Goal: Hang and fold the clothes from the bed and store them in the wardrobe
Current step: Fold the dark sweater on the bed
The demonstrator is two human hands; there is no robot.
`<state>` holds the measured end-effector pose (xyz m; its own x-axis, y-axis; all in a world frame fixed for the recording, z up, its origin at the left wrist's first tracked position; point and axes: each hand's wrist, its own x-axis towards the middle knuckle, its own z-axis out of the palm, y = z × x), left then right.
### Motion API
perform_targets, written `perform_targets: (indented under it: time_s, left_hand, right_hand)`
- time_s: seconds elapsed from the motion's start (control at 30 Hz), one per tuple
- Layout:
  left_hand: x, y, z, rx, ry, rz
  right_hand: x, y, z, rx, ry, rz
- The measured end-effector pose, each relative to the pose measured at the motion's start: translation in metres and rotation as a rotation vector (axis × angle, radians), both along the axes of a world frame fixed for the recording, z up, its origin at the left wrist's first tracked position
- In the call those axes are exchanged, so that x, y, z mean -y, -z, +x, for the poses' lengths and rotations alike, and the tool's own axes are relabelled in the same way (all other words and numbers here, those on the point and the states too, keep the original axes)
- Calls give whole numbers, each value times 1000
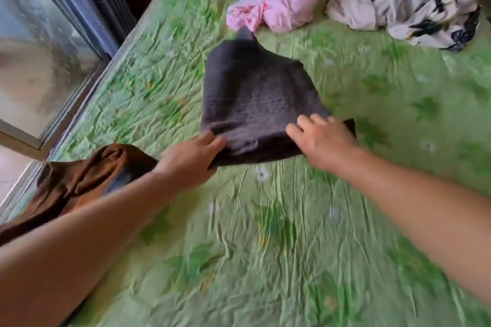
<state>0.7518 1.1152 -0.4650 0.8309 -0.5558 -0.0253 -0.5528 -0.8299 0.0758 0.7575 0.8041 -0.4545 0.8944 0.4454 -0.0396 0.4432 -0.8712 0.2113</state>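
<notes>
A dark grey knitted garment [252,93] is spread across the middle of a bed [265,247] covered by a crumpled green floral sheet. Its near-left corner is pinched by the left hand [188,159]; its near-right edge is gripped by the right hand [324,141], fingers curled over the top. A brown garment [79,180] is heaped at the bed's left edge. A pink garment [279,5] and a white-and-black patterned garment [398,8] are bunched at the far side.

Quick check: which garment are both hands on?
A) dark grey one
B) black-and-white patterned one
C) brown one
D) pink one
A: the left hand and the right hand both hold the near edge of the dark grey garment.
</notes>
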Motion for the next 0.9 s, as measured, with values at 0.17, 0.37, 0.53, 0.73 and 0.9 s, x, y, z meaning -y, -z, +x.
perform_targets:
  time_s: [0.17,0.37,0.53,0.73,0.9]
  left_hand:
    - [-12,132,-138,-353,-40,276]
    - [-25,167,-196,-403,-9,279]
    - [-31,156,-191,-449,66,267]
    - [-23,154,-175,-587,52,271]
    - [-5,155,-115,-239,-49,23]
  right_hand:
    - [-35,129,-137,-277,-29,-55]
    - [-48,179,-207,-431,111,-26]
    - [-38,173,-200,-575,89,-40]
    - [-39,166,-186,-701,169,11]
    - [-45,166,-118,-216,169,235]
